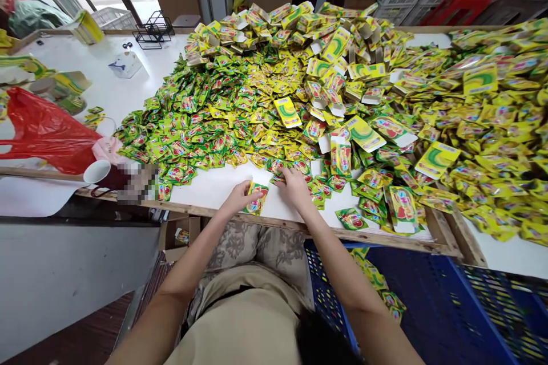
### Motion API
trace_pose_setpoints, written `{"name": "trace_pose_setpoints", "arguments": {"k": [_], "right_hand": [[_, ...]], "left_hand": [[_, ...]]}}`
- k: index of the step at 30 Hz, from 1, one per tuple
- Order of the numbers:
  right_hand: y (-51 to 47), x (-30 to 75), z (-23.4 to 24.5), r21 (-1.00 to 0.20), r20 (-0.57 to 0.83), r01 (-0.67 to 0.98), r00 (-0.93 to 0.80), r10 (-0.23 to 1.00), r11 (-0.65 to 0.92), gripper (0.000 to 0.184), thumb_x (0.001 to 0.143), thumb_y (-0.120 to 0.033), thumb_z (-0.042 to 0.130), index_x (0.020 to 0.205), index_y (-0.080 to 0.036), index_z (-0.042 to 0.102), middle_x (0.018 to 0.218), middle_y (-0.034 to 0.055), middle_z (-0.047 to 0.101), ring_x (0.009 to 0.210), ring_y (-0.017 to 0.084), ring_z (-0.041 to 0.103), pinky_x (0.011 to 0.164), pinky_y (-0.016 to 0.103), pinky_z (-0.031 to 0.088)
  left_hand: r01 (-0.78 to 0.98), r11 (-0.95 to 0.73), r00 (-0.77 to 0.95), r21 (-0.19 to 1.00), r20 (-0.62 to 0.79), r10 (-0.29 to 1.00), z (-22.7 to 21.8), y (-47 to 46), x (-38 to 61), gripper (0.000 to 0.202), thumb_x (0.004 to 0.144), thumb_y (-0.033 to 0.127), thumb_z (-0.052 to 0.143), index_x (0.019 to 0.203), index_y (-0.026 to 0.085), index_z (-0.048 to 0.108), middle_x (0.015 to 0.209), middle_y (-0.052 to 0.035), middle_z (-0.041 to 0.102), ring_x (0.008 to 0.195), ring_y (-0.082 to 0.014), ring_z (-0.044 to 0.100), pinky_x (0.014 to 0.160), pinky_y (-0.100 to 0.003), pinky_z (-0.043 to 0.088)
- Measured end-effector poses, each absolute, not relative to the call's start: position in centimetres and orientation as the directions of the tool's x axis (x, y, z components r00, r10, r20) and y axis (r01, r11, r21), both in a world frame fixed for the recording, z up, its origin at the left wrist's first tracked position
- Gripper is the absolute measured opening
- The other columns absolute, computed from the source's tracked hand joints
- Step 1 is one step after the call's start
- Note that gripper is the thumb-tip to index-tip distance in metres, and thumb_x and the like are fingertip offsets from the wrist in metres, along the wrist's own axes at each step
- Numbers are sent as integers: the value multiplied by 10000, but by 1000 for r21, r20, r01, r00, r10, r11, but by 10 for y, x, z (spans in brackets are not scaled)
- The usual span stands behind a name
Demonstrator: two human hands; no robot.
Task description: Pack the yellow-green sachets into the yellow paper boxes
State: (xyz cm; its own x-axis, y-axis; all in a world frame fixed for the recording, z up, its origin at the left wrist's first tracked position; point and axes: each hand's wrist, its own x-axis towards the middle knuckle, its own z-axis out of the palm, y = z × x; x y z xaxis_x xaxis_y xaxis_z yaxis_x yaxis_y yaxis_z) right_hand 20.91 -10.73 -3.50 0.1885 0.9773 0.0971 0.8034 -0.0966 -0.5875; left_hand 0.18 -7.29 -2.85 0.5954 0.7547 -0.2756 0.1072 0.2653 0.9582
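Observation:
My left hand (240, 198) grips a small yellow and green carton (258, 201) by its left side, low over the white table near the front edge. Just right of it, my right hand (295, 187) has its fingers curled down onto a green sachet (276, 166) at the near edge of the pile; the fingertips are partly hidden. Beyond both hands spreads a large heap of green sachets (192, 131) and yellow sachets (274, 77). Several cartons lie on the heap, among them an upright carton (341, 157) right of my right hand.
A dark mug (112, 177) and a red plastic bag (51, 131) are at the left. A black wire rack (154, 31) stands at the back left. Yellow packs (496, 165) cover the right side. Below the wooden table edge (385, 238) sits a blue crate (419, 285).

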Motion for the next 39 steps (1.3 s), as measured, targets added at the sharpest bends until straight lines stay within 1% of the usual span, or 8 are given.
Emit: {"name": "trace_pose_setpoints", "arguments": {"k": [6,9,15,24,30,34,36,39], "right_hand": [[-117,226,-32,-799,27,572,342,939,-185,118,788,-280,555,778,-175,607,739,31,586,679,167,549,674,302,461],[-119,221,-33,-731,38,657,308,951,-184,194,772,-300,594,904,-161,624,875,74,588,761,193,563,728,335,468],[-117,201,-37,-483,15,856,217,976,-183,622,724,-262,676,1304,-146,484,1067,164,540,1000,307,516,872,431,425],[-98,206,-35,-482,25,876,-8,1000,19,407,803,-141,532,1205,-194,573,1071,144,531,1002,279,481,870,398,413],[-103,221,-35,-674,18,731,163,986,-109,212,691,-272,660,860,-187,566,870,64,546,827,234,517,742,362,439],[-118,224,-12,-907,95,413,378,921,-76,326,758,-364,597,1027,-211,495,801,2,537,642,160,499,593,291,438],[-124,219,-1,-925,125,380,345,930,-17,399,787,-366,574,1143,-232,455,805,-7,533,616,149,496,554,270,430],[-131,209,6,-836,139,547,142,980,40,269,833,-299,514,1092,-230,517,843,22,579,698,170,546,632,289,445]], "left_hand": [[112,229,622,967,-248,742,-31,-79,1,447,694,437,705,977,120,566,922,-48,659,829,-177,612,752,-291,479],[116,234,598,965,-257,759,-33,-77,2,455,693,450,701,971,118,562,906,-46,657,814,-172,610,754,-292,480],[127,252,593,959,-277,756,-34,-78,1,461,681,425,718,991,121,563,944,-62,661,840,-179,615,765,-301,491],[182,217,682,959,-282,675,-34,-74,0,510,710,418,689,1111,125,572,1096,-93,648,965,-209,600,839,-319,477],[167,141,673,976,-217,707,-29,-76,-1,493,777,417,614,1175,128,574,1162,-102,637,1010,-227,591,872,-336,473],[192,63,656,979,-176,734,-26,-80,4,483,778,360,627,1202,137,567,1185,-96,631,1056,-237,581,943,-365,447],[206,30,648,978,-159,745,-27,-81,6,484,776,343,628,1216,151,559,1204,-90,623,1078,-232,576,966,-361,436],[227,-28,638,973,-128,759,-28,-84,7,451,787,340,614,1197,158,566,1197,-83,624,1085,-222,576,973,-342,432]]}}
